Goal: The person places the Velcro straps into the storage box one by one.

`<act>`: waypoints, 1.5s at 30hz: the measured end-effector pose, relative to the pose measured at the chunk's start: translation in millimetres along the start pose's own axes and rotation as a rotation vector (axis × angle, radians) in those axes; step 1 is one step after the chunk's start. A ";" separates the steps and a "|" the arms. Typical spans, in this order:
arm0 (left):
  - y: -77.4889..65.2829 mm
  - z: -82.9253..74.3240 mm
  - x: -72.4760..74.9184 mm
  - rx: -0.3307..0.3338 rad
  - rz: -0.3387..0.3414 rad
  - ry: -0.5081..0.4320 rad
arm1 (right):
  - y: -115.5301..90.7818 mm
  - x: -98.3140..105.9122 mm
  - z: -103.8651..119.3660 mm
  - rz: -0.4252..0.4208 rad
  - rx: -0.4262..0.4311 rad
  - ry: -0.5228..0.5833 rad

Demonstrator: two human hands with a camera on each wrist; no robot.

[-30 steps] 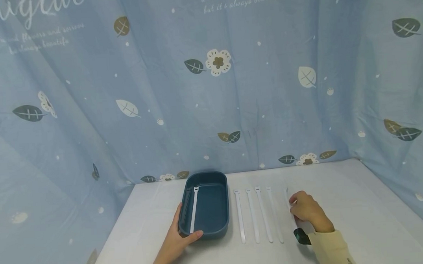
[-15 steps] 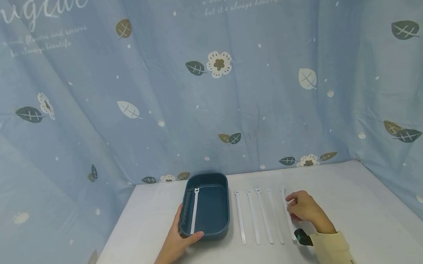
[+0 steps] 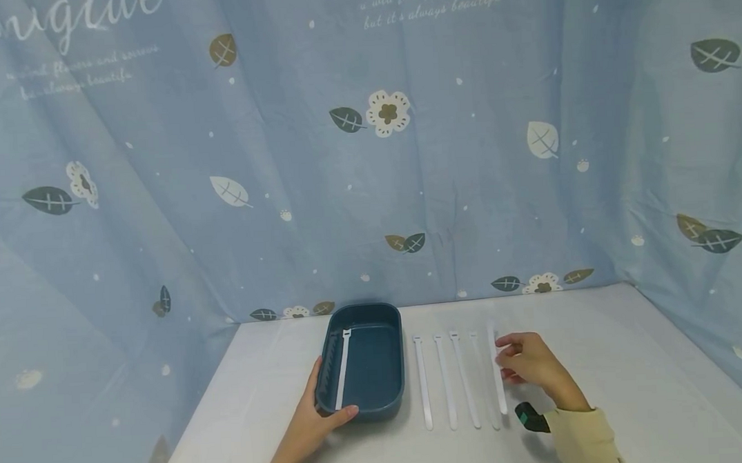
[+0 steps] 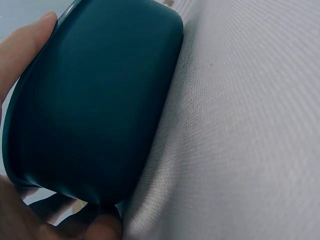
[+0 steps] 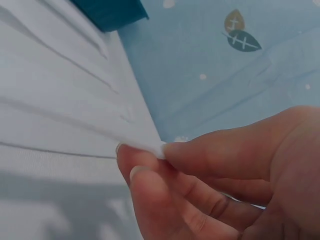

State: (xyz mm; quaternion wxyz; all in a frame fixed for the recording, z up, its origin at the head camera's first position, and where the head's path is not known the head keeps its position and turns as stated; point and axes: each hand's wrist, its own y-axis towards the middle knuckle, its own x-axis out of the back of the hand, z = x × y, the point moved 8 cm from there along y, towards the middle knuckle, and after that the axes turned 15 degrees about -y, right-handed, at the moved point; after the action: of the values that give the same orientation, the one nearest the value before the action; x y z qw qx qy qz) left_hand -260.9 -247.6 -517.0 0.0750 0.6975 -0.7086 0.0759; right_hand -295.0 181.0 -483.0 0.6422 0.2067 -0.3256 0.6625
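Observation:
My left hand grips the near left corner of a dark teal plastic bin, thumb over the near rim and fingers along the left side. Inside the bin lies one white cable tie with a slotted head. My right hand pinches another white cable tie between thumb and fingertips, just above the table. In the right wrist view the thumb and fingertips cover much of that tie. The left wrist view shows the bin's outer wall close up.
Several more white cable ties lie side by side between the bin and my right hand. A white cloth covers the table. Blue patterned curtains stand behind and at both sides.
My right hand has picked the rightmost cable tie up off the table and shifted it slightly left and upward. The left hand and bin have stayed in place.

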 end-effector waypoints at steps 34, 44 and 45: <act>1.1 -2.5 -3.1 -0.032 0.011 -0.030 | -8.6 3.3 28.3 0.031 0.114 0.203; 0.2 -5.1 -1.6 -0.023 0.012 -0.032 | -9.7 -7.4 46.9 0.048 0.148 0.265; 0.1 -5.0 -1.7 -0.022 0.012 -0.031 | -9.5 -8.1 49.0 0.047 0.150 0.269</act>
State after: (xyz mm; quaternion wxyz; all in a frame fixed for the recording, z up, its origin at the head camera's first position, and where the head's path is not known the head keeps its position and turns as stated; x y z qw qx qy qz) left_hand -261.0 -244.9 -512.5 0.0709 0.6935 -0.7146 0.0578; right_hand -292.0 140.7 -452.6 0.6472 0.1559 -0.1908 0.7215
